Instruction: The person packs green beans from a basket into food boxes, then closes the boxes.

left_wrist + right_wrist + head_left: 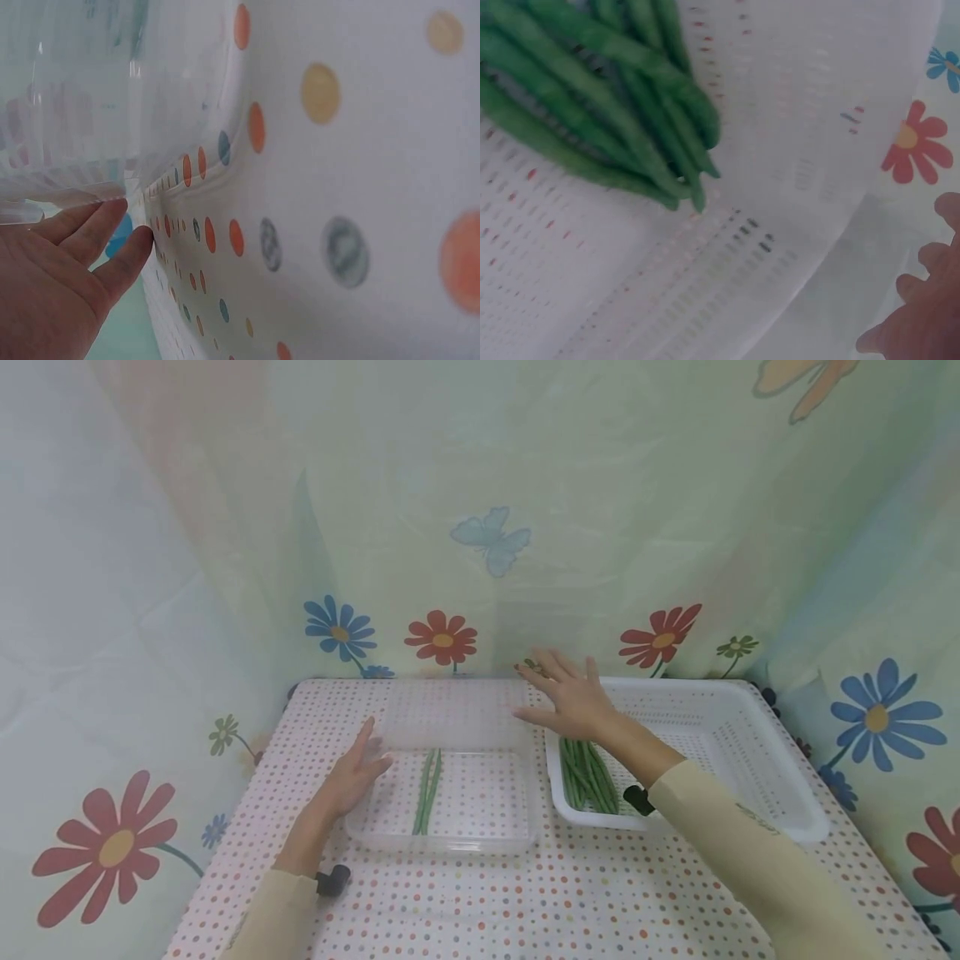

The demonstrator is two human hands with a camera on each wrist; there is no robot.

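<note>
White basket (720,752): right side; bean bunch in its left end. Clear container (483,843): to the left, lid (457,710) open behind. Right hand (573,702): over basket's far-left corner, fingers spread, grasping nothing. Left hand (352,781): at container's left edge, fingers extended, unclenched. Bean bunch (585,777): bulk, not transferred. Two beans (427,792): inside container. Judged early stage.

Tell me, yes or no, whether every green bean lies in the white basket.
No: in the head view, two green beans lie in the clear container, apart from the bunch in the white basket.
</note>
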